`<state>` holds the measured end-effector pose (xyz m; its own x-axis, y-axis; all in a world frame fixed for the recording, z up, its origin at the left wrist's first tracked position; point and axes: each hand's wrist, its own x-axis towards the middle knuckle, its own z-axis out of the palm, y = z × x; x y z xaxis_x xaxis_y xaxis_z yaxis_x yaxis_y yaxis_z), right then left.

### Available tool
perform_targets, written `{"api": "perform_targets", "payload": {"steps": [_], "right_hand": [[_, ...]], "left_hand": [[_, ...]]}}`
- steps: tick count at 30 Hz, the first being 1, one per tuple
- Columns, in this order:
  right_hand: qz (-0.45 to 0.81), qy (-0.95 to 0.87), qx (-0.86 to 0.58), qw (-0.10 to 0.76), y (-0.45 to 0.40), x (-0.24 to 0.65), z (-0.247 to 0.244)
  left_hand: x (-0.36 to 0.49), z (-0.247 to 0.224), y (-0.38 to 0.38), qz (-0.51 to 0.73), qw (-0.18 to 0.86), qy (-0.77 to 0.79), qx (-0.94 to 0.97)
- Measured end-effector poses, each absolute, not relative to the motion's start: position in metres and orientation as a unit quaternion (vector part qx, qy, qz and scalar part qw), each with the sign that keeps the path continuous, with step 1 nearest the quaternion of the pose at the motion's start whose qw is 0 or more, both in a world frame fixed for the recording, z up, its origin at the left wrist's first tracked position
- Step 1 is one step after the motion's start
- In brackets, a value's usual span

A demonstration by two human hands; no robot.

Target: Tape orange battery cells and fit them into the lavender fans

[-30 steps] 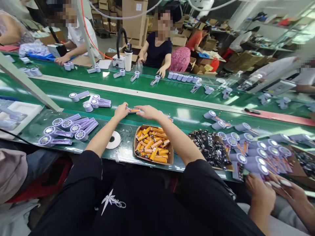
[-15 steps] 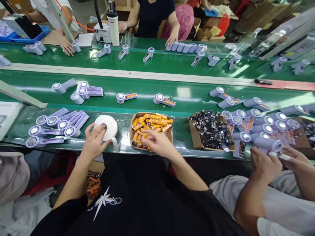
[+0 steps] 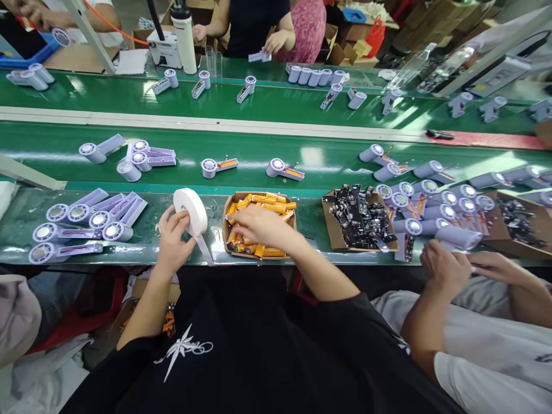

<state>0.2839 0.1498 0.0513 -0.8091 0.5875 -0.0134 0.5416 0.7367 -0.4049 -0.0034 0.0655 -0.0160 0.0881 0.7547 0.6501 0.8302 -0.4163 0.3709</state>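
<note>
My left hand (image 3: pixel 175 233) grips a roll of white tape (image 3: pixel 196 213), which stands tilted on the bench edge with its loose end hanging down. To the right is a cardboard box (image 3: pixel 226 244) full of orange cylindrical batteries (image 3: pixel 269 201). Over that box my right hand (image 3: pixel 259 224) reaches leftward, palm down, fingers apart among the batteries; none is visibly held. On the left of the bench lie several lilac handheld fan bodies (image 3: pixel 114 230), their handles open. Further fan bodies with orange batteries in their handles, such as one (image 3: pixel 276 168), rest on the green belt.
A box of black circuit boards (image 3: pixel 360 218) stands right of the batteries. Beyond it a co-worker's hands (image 3: pixel 448 267) handle a lilac fan body, with many more fans piled near. Across the white divider (image 3: pixel 259 125), other people work at a second green belt.
The tape roll has turned from lying flat to tilted upright in my left hand. My right hand has moved deeper over the battery box. Across the belt, a co-worker has lifted a lilac part.
</note>
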Motion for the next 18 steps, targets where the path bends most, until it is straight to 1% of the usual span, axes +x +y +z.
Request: {"api": "perform_targets", "payload": {"steps": [1,3,5,6,7,8,10,11,12,13,15,18], "right_hand": [[0.152,-0.930,-0.328,0.071,0.165,0.285,0.050],[0.095,-0.933,-0.344,0.051,0.194,0.285,0.045],[0.109,-0.939,-0.326,0.029,0.216,0.285,0.036],[0.144,-0.939,-0.310,0.040,0.224,0.286,0.032],[0.194,-0.932,-0.299,0.072,0.230,0.287,0.030],[0.254,-0.912,-0.297,0.126,0.232,0.288,0.028],[0.380,-0.828,-0.311,0.271,0.227,0.291,0.029],[0.433,-0.774,-0.319,0.334,0.221,0.293,0.032],[0.472,-0.726,-0.325,0.379,0.213,0.293,0.035],[0.496,-0.694,-0.329,0.406,0.205,0.294,0.039],[0.509,-0.669,-0.330,0.430,0.190,0.293,0.046],[0.481,-0.666,-0.347,0.452,0.185,0.291,0.049]], "left_hand": [[-0.001,-0.017,0.065,-0.399,0.050,-0.536,-0.743],[0.005,-0.017,0.065,-0.375,0.058,-0.532,-0.757],[0.009,-0.014,0.064,-0.349,0.072,-0.526,-0.772],[0.011,-0.012,0.062,-0.337,0.081,-0.524,-0.778],[0.012,-0.009,0.061,-0.327,0.090,-0.524,-0.781],[0.013,-0.007,0.059,-0.316,0.100,-0.526,-0.783],[0.014,-0.001,0.056,-0.294,0.122,-0.531,-0.785],[0.014,0.002,0.055,-0.284,0.134,-0.531,-0.787],[0.015,0.004,0.054,-0.274,0.145,-0.527,-0.791],[0.015,0.006,0.054,-0.267,0.154,-0.521,-0.796],[0.015,0.007,0.056,-0.257,0.160,-0.514,-0.803],[0.016,0.004,0.061,-0.251,0.131,-0.519,-0.806]]}}
